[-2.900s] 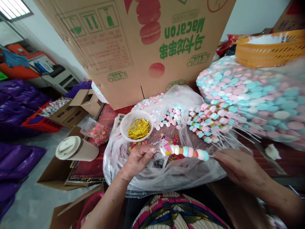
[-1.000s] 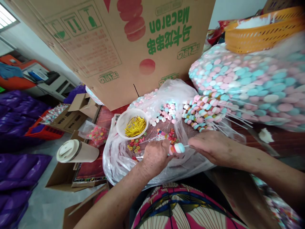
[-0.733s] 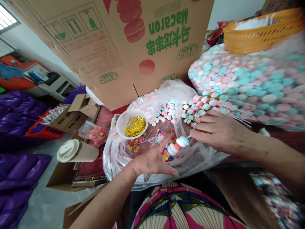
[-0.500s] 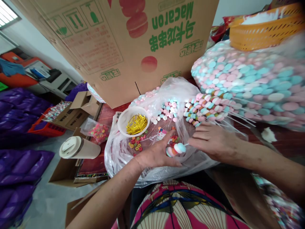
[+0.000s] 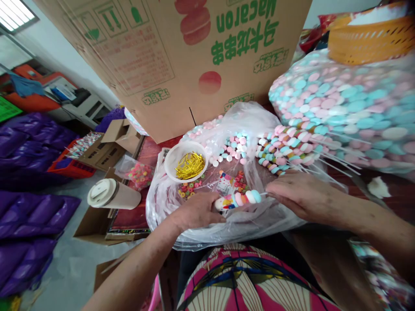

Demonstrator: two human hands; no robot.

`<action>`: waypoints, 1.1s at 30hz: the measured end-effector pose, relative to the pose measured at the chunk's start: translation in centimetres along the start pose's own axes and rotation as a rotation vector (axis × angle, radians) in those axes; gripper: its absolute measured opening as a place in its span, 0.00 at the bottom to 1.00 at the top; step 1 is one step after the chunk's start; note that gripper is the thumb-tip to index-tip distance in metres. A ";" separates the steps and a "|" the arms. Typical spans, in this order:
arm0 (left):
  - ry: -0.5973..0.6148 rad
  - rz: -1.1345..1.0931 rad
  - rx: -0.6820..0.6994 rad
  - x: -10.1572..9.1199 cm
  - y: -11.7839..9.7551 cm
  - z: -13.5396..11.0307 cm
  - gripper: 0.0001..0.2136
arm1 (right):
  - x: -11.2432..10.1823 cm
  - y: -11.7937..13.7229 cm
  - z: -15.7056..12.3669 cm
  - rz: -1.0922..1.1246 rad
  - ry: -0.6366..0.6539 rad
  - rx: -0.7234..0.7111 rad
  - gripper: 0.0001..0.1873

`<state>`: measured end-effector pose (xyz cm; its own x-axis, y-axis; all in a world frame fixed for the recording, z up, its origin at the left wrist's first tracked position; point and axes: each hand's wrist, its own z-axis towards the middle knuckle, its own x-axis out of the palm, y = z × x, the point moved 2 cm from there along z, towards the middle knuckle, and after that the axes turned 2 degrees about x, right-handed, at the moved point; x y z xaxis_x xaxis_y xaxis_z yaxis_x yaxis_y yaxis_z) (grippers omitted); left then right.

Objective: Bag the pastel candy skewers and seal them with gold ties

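A skewer of pink, white and blue candies [image 5: 248, 197] lies level between my hands, its left part inside a printed wrapper [image 5: 226, 202]. My left hand [image 5: 199, 210] is closed round the wrapper's left end. The bare white stick juts out at the right, pinched in the fingers of my right hand [image 5: 293, 194]. Just beyond sit another printed wrapper [image 5: 226, 181] and small ring-shaped candies [image 5: 240, 180] on clear plastic. Past my left hand stands a white bowl [image 5: 169, 169] of gold twist ties [image 5: 191, 166].
Finished-looking candy skewers [image 5: 285, 144] are stacked beyond my right hand. A big bag of candies [image 5: 350, 103] fills the right, under an orange basket [image 5: 366, 43]. A tall cardboard box [image 5: 181, 103] stands behind. At left are a lidded cup [image 5: 121, 194] and a bag of ring candies [image 5: 140, 176].
My left hand has slid left along the skewer, uncovering the printed wrapper and more candies. My right hand still pinches the stick. The whole view has shifted slightly.
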<state>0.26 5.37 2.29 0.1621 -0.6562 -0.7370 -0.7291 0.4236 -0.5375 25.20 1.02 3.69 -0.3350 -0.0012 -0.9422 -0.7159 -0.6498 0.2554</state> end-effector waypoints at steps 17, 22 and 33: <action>0.082 0.020 0.140 0.2 -1.4 1.0 0.18 | -1.5 0.4 0.6 -0.286 -0.141 -0.178 0.15; 0.304 -0.421 0.174 -0.2 -1.5 0.7 0.13 | -1.6 0.3 0.7 -0.237 -0.168 -0.233 0.14; -0.088 0.174 0.023 0.2 -1.2 0.4 0.17 | -1.4 0.7 0.2 -0.149 -0.043 -0.181 0.13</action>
<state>1.47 4.96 2.64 0.0933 -0.5148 -0.8522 -0.7363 0.5405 -0.4071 25.03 0.68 5.25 -0.2626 0.1348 -0.9554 -0.6391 -0.7662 0.0676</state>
